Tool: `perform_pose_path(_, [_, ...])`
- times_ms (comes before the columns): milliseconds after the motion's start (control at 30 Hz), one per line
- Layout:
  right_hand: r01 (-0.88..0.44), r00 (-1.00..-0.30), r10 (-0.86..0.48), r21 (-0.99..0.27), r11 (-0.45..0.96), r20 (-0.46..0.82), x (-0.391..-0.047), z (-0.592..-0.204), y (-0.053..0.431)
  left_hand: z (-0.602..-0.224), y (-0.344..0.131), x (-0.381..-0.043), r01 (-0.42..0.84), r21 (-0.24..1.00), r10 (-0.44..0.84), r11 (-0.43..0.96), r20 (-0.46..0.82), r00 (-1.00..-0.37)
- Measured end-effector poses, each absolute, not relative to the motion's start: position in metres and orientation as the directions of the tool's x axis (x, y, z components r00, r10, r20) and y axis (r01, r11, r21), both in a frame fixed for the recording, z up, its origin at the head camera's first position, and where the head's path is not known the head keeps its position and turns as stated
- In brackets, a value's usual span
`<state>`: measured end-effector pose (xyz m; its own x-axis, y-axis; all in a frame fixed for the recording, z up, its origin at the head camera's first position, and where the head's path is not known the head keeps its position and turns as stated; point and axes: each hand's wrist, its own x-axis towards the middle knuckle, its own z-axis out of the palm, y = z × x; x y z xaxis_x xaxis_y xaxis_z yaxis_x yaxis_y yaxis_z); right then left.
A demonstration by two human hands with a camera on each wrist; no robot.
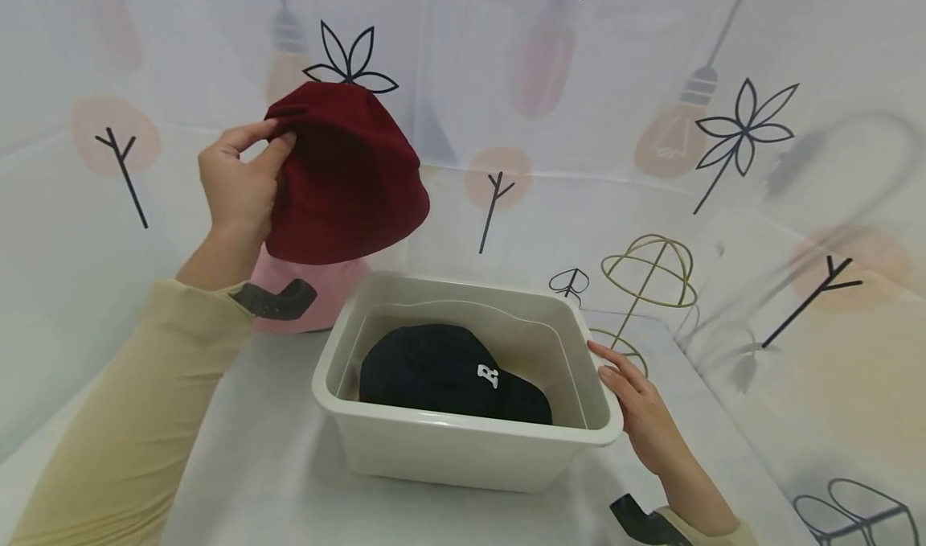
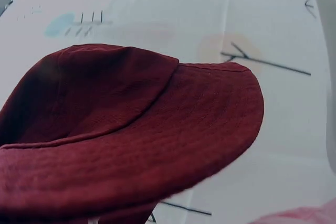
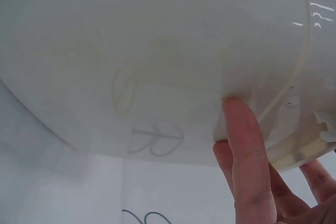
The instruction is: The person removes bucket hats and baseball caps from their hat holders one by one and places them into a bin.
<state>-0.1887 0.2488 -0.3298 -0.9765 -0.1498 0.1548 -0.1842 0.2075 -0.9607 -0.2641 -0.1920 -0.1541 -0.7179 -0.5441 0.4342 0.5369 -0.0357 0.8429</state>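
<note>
My left hand [image 1: 242, 180] pinches a dark red bucket hat [image 1: 347, 184] by its edge, with thumb and fingertips. The hat hangs in the air above the back left of a cream plastic bin [image 1: 448, 441]; its broad stitched brim [image 2: 194, 129] fills much of the left wrist view. Inside the bin lies a black cap [image 1: 427, 369] with a white letter on its front. My right hand [image 1: 644, 413] rests at the bin's right rim. In the right wrist view, extended fingers [image 3: 249, 166] press on the bin's outer wall [image 3: 157, 40].
A pink hat [image 1: 307, 289] sits on the white-covered table [image 1: 268, 433] behind the left arm, partly hidden. Right of the bin stands a gold wire hat stand [image 1: 651, 273]. A patterned white cloth backdrop [image 1: 463, 128] encloses the back and sides. A dark wire frame [image 1: 861, 522] shows at the lower right.
</note>
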Motion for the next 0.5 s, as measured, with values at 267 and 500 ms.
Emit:
perform_pose_path(267, [-0.182,-0.977,-0.145,-0.962,0.205,0.155,-0.190,-0.331,0.250,-0.153,-0.171,-0.252,0.536,0.844,-0.487,-0.007,0.466,-0.739])
perform_pose_path(500, [-0.185,-0.977,-0.145,-0.963,0.197,0.158,-0.190,-0.331,0.250,-0.153,-0.156,-0.241,0.570,0.822,-0.433,-0.011,0.510,-0.743])
